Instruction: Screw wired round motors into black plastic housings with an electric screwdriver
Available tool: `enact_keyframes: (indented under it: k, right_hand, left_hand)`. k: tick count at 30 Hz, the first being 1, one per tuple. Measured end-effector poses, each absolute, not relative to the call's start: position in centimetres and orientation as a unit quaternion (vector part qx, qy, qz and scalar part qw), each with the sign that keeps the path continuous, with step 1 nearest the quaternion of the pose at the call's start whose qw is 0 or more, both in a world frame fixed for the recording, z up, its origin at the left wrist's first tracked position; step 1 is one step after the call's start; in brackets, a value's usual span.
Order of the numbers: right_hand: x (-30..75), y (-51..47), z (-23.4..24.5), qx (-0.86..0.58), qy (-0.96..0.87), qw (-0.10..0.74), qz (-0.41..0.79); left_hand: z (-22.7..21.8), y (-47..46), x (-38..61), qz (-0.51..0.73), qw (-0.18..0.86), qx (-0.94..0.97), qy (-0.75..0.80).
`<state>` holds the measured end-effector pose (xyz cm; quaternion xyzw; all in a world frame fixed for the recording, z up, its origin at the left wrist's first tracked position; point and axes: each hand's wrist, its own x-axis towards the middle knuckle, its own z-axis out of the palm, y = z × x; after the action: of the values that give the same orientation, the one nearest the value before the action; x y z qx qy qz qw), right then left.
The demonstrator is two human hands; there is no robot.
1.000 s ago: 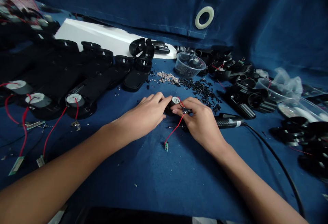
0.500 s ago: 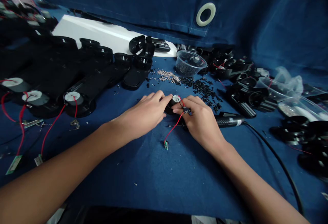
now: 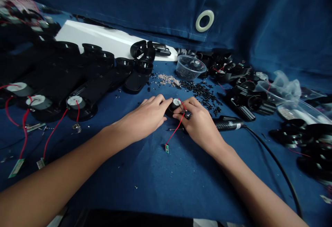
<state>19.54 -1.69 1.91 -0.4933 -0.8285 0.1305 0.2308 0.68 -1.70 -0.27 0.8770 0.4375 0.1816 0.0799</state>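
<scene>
My left hand [image 3: 147, 115] and my right hand [image 3: 199, 123] meet at the middle of the blue cloth, both with fingers curled around one small black part with a white round top [image 3: 176, 102]. A red wire [image 3: 175, 130] runs from that part down to a tiny green circuit board [image 3: 166, 148] lying on the cloth. A small black component [image 3: 188, 115] sits over my right fingers. Just right of my right hand lies a black corded tool [image 3: 228, 124], not held.
Rows of black housings [image 3: 85, 92] with white discs and red wires lie at the left. A clear plastic bowl [image 3: 190, 67], a silver screw pile [image 3: 168, 79] and black screws [image 3: 204, 92] sit behind the hands. Black parts and clear containers [image 3: 298, 111] crowd the right.
Both hands stay on the small part, with only slight finger shifts. The view has moved a little.
</scene>
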Motion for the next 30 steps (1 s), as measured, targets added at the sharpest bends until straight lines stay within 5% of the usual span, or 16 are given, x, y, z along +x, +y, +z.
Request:
enact_keyframes:
  k: [16, 25, 30]
  right_hand:
    - [20.5, -2.2, 3.6, -0.482, -0.819, 0.260, 0.172]
    - [19.8, -6.0, 6.3, -0.511, -0.525, 0.395, 0.554]
    - [19.9, -4.8, 6.9, -0.490, -0.486, 0.396, 0.605]
  left_hand:
    - [0.5, -2.2, 0.6, 0.177, 0.098, 0.872, 0.445]
    - [1.7, -2.2, 2.0, 0.197, 0.098, 0.848, 0.482]
    - [2.3, -1.3, 3.0, 0.169, 0.079, 0.861, 0.473]
